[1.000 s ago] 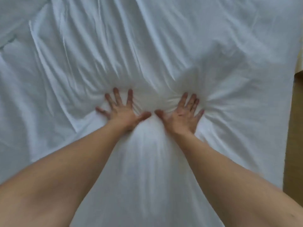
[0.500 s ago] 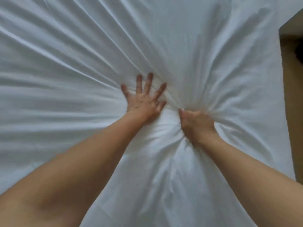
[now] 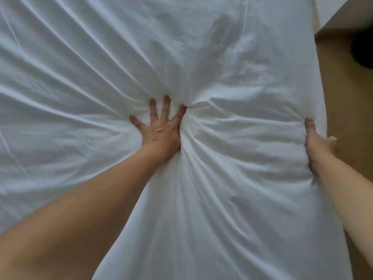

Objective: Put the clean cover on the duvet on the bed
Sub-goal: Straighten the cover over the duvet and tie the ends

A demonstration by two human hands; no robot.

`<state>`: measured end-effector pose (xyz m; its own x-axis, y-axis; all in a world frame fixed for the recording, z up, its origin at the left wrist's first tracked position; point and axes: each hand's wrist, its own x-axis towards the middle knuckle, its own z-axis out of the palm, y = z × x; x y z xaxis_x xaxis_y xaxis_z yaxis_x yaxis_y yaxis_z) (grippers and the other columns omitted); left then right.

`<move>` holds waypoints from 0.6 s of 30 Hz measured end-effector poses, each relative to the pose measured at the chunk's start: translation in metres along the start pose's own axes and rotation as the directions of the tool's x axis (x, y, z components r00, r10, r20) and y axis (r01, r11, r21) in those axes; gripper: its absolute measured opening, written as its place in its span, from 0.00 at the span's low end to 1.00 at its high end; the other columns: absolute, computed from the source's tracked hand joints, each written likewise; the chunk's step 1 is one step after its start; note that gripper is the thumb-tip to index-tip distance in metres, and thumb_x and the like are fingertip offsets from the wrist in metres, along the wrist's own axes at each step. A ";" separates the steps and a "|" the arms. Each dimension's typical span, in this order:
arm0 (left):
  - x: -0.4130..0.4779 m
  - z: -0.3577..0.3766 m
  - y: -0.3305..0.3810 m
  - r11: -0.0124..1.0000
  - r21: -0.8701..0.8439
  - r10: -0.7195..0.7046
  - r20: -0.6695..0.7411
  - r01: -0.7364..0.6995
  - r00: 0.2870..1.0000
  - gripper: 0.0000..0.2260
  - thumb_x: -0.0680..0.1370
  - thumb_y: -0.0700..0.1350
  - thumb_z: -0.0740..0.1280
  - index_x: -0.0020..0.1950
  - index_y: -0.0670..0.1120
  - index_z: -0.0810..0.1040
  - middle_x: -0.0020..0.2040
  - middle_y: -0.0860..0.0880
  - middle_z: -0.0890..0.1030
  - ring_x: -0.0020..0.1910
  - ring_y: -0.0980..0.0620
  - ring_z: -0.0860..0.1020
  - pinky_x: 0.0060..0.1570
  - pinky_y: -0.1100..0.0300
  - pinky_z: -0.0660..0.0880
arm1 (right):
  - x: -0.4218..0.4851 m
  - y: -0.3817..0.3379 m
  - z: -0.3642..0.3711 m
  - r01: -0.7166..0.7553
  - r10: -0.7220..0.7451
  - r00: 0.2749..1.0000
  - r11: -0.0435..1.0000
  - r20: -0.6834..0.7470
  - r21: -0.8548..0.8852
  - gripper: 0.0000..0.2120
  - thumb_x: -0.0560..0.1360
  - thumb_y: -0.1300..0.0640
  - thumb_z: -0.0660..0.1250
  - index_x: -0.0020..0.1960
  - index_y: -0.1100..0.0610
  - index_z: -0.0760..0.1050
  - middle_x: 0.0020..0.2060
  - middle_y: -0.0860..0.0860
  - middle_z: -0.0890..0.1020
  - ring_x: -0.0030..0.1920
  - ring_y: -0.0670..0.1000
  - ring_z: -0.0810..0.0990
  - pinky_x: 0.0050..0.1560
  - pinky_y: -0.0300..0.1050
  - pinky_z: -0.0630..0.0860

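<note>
Two bare hands on the white cover (image 3: 232,209), which lies spread flat across nearly the whole view.
The left hand (image 3: 161,129) presses flat on its middle, fingers straight and splayed, and creases fan out around it. The right hand (image 3: 317,143) grips the cover's right edge, thumb on top. Past that edge lies brown floor (image 3: 349,118), with a dark blurred shape (image 3: 363,49) farthest off.

Brown floor (image 3: 349,122) with dark blurred object (image 3: 363,49)
</note>
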<state>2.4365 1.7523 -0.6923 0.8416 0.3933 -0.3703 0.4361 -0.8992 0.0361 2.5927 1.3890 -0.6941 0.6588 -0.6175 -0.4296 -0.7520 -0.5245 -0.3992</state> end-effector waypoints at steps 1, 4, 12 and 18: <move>0.004 -0.010 0.008 0.999 -0.025 -0.021 0.023 0.021 1.000 0.28 0.81 0.64 0.49 0.78 0.69 0.41 0.82 0.54 0.37 0.80 0.37 0.36 0.61 0.15 0.38 | 0.001 -0.002 -0.003 -0.014 0.010 0.997 0.999 0.076 0.053 0.57 0.63 0.20 0.63 0.74 0.64 0.67 0.72 0.62 0.72 0.71 0.65 0.71 0.72 0.58 0.67; 0.003 -0.036 0.038 0.997 -0.079 -0.016 -0.038 0.013 0.999 0.27 0.82 0.58 0.51 0.81 0.54 0.55 0.83 0.48 0.45 0.81 0.36 0.46 0.67 0.19 0.47 | 0.004 -0.005 -0.006 0.197 -0.193 0.974 0.980 0.118 -0.028 0.38 0.76 0.31 0.62 0.58 0.69 0.79 0.58 0.68 0.81 0.59 0.67 0.79 0.56 0.52 0.73; 0.000 -0.012 0.064 0.999 -0.033 0.002 0.005 -0.002 1.000 0.34 0.73 0.79 0.39 0.77 0.71 0.35 0.80 0.56 0.28 0.79 0.40 0.31 0.67 0.21 0.39 | 0.052 -0.006 -0.062 0.615 -0.624 0.777 0.727 0.081 -0.305 0.23 0.79 0.48 0.55 0.39 0.65 0.76 0.39 0.70 0.79 0.42 0.70 0.79 0.41 0.54 0.70; 0.003 -0.022 0.059 0.999 -0.041 0.015 0.040 -0.013 0.999 0.42 0.66 0.84 0.42 0.76 0.72 0.33 0.80 0.57 0.30 0.80 0.43 0.32 0.67 0.20 0.40 | -0.011 -0.003 -0.006 0.476 -0.441 0.879 0.839 0.184 -0.264 0.38 0.79 0.30 0.54 0.66 0.64 0.72 0.62 0.69 0.76 0.63 0.70 0.76 0.61 0.60 0.72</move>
<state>2.4717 1.7047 -0.6703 0.8343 0.3721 -0.4068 0.4379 -0.8956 0.0788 2.5881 1.3940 -0.6832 0.9143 -0.2035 -0.3502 -0.3224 -0.8890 -0.3252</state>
